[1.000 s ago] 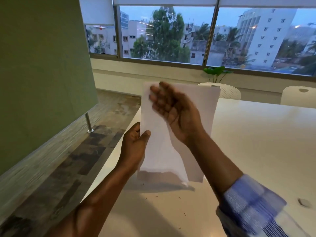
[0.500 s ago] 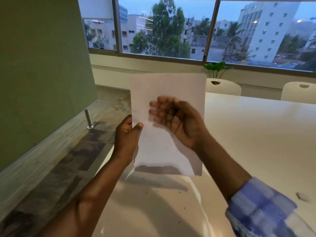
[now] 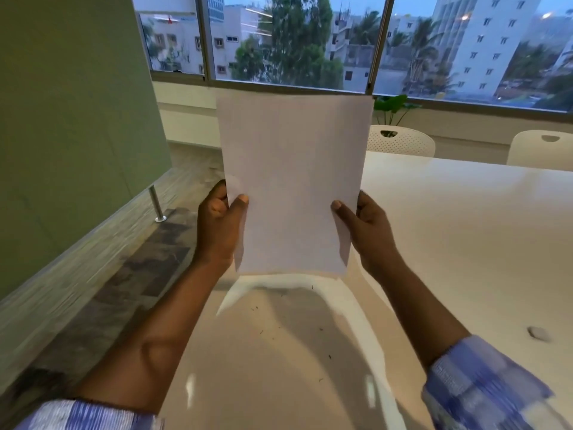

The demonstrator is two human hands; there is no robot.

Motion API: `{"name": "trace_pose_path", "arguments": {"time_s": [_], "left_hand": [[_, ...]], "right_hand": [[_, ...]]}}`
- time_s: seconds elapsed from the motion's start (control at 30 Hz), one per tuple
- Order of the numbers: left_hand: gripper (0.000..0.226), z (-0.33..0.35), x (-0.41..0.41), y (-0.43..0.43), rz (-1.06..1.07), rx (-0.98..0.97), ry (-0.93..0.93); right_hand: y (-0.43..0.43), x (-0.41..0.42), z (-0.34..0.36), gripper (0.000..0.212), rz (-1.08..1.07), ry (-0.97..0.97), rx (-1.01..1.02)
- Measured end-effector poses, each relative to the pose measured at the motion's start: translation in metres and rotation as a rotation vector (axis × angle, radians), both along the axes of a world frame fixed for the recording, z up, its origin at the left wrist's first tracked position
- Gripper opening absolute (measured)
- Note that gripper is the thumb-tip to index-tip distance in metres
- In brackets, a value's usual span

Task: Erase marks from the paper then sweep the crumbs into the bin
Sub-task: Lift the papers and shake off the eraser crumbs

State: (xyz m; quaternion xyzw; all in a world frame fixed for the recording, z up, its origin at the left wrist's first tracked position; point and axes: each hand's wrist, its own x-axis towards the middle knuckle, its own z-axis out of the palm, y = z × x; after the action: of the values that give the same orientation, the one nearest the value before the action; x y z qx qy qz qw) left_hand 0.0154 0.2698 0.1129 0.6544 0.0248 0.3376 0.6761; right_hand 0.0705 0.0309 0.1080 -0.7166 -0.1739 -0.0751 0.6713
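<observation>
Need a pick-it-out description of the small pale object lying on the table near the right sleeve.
Start at the big white table and go to its near right part, just beyond the blue checked sleeve. A small pale oval lump, probably the eraser, lies there alone. Unlike the thin dark crumbs scattered nearer the middle, it is rounded, solid and light grey.

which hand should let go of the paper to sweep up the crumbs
Probably right. Both hands pinch the paper upright, but the right hand hangs over the table, whose crumbs lie between the arms, while the left hand sits at the table's left edge. No bin is in view.
</observation>
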Motion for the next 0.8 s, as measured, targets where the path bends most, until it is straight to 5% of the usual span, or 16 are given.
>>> {"name": "trace_pose_path", "arguments": {"time_s": [0.17, 0.47, 0.67, 0.8], "left_hand": [[0.034, -0.045, -0.006, -0.004, 0.027, 0.021, 0.112], [0.037, -0.03, 0.01, -0.01, 0.098, 0.071, 0.102], [0.027, 0.001, 0.032, -0.064, 0.043, 0.254, 0.206], [0.026, -0.01, 0.038, -0.138, -0.104, 0.196, 0.398]], "right_hand": [[0.009, -0.014, -0.045, 0.025, -0.069, 0.123, 0.036], [0.009, -0.007, -0.021, 0.02, -0.17, 0.023, -0.047], [-0.061, -0.002, 0.004, 0.018, -0.354, -0.019, -0.252], [-0.134, -0.008, -0.001, 0.024, -0.485, 0.11, -0.448]]}}
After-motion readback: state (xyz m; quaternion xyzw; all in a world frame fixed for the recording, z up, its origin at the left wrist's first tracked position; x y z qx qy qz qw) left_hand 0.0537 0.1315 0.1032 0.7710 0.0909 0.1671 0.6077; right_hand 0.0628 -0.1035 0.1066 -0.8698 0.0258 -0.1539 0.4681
